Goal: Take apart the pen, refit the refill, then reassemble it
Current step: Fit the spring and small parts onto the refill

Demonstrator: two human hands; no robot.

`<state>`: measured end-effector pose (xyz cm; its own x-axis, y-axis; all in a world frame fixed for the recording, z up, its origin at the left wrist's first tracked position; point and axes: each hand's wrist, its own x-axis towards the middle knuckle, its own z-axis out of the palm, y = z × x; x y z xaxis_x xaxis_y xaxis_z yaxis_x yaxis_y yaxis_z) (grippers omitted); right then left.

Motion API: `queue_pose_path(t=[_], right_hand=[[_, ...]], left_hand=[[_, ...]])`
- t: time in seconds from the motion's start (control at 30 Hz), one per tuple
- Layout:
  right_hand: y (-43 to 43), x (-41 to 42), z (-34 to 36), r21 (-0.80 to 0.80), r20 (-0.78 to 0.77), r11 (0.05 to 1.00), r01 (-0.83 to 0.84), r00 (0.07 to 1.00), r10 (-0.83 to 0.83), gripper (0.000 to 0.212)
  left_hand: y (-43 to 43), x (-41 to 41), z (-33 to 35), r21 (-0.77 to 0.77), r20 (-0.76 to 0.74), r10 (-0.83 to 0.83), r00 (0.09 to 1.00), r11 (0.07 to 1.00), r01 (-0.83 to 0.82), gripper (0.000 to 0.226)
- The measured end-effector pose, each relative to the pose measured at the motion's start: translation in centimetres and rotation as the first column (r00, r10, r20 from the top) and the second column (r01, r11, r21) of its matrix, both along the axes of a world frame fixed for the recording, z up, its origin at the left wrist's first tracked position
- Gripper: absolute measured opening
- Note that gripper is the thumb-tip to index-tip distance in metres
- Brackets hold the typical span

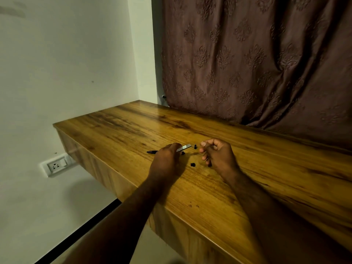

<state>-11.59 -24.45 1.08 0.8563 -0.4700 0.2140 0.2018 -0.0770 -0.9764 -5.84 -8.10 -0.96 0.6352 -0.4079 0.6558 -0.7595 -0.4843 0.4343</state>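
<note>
1. The slim silver metal pen piece (184, 148) sits just below the frame's centre, and the left hand (167, 157) grips one end with curled fingers.
2. A black pointed pen section (152, 152) juts left from that hand; I cannot tell whether it is held or lying on the table.
3. Small black pen bits (193, 164) lie between the hands on the glossy brown wooden tabletop (266, 168).
4. The right hand (217, 155), right of centre, has its fingers curled; I cannot tell whether it holds anything.
5. A maroon patterned curtain (257, 63) hangs at upper right.

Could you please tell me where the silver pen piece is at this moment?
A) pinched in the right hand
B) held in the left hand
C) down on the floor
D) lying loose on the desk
B: the silver pen piece sticks out from the curled fingers of the left hand, while the right hand is apart from it.
</note>
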Motion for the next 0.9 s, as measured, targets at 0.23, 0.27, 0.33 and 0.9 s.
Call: queue_pose_path(t=[0.23,0.27,0.33,0.9], right_hand=[[-0.6,-0.2,0.2,0.005,0.036,0.998,0.066,0.997,-0.066,0.009],[-0.6,-0.2,0.3,0.013,0.041,0.997,0.072,0.997,-0.072,0.008],[-0.8,-0.4,0.4,0.023,0.054,0.996,0.082,0.995,-0.083,0.008],[-1.5,0.3,0.0,0.092,0.086,0.961,0.260,0.960,-0.267,0.012]], left_hand=[[0.0,-0.2,0.1,-0.011,-0.037,0.011,0.999,1.000,-0.011,0.027],[0.1,-0.1,0.1,-0.012,-0.048,0.026,0.998,1.000,-0.027,0.025],[0.0,0.0,0.1,-0.004,-0.074,0.059,0.995,0.998,-0.060,0.021],[0.4,0.0,0.6,-0.135,-0.191,0.105,0.976,0.982,-0.132,0.012]])
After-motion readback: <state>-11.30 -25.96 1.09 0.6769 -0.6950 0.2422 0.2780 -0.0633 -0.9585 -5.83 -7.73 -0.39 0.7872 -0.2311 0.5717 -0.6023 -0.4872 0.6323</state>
